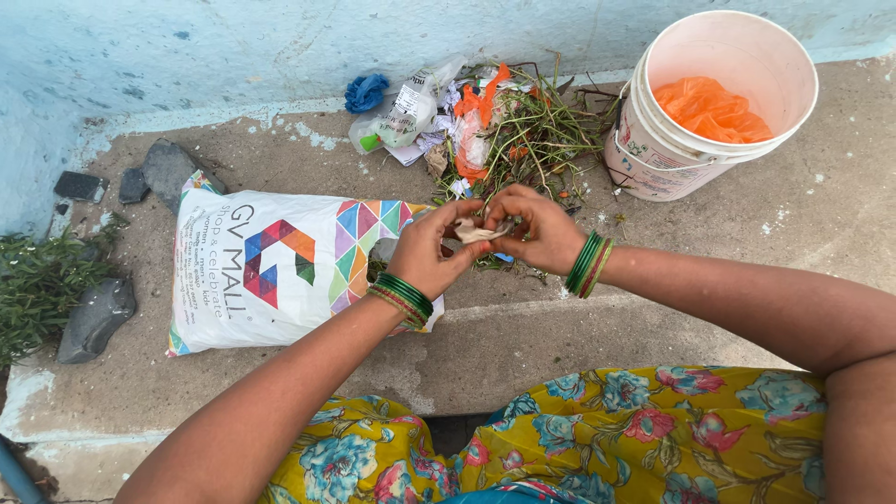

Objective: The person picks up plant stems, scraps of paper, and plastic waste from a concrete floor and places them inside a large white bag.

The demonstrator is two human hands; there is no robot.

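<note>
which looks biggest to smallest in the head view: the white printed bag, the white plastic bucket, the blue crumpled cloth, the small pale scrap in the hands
1. White printed bag lying flat on the concrete.
2. White plastic bucket, round, with orange plastic inside.
3. Blue crumpled cloth by the wall.
4. Small pale scrap, pinched between both hands; it is partly hidden, so close to the cloth.

white plastic bag [271, 266] w/ multicolour triangle print, flat on concrete, well left of bucket [709, 93] | clear plastic packet [403, 114] w/ white label + green bit, by wall, left of bucket | bucket: white, printed label on lower side, orange bag [711, 110] inside
</note>
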